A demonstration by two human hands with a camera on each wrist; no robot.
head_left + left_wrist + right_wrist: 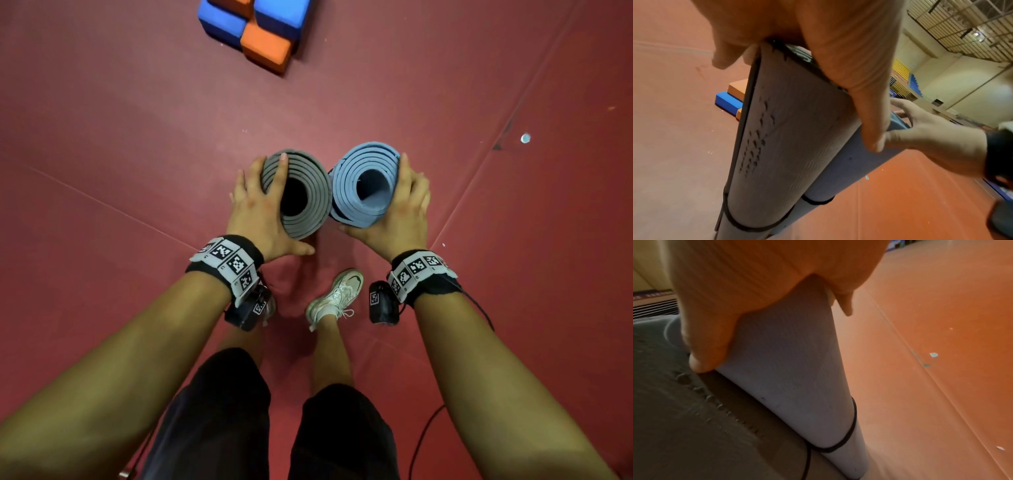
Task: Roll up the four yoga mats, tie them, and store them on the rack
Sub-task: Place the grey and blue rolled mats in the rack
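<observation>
— Where are the mats?
— Both stand on end on the red floor (445,85), side by side and touching. The left hand (260,209) grips the grey mat (301,195); the right hand (400,212) grips the blue mat (363,185).
— Tied?
— A black band (748,225) circles each low down; the rolled layers show from above.

No readable text; wristbands (226,260) carry only square coded markers.
</observation>
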